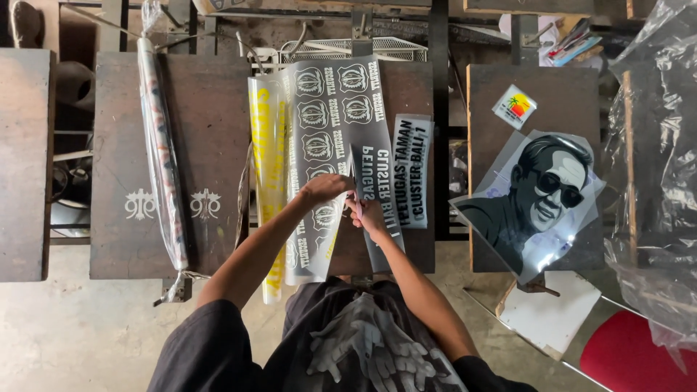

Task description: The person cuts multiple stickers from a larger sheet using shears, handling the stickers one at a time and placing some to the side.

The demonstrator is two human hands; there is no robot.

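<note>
Overhead view, centre of frame: the left hand [324,187] presses flat on a grey film sheet of printed badge emblems [327,123] lying on a dark wooden platen [406,87]. The right hand [368,214] grips pink-handled scissors [356,199] at the sheet's edge. Just right lies a strip of lettered film [412,170]; further right, a portrait film [541,199].

Single head view, looking steeply down from above the left hand [324,187] and right hand [370,215]; close range, forearms in frame, work boards beyond and beside hands.
</note>
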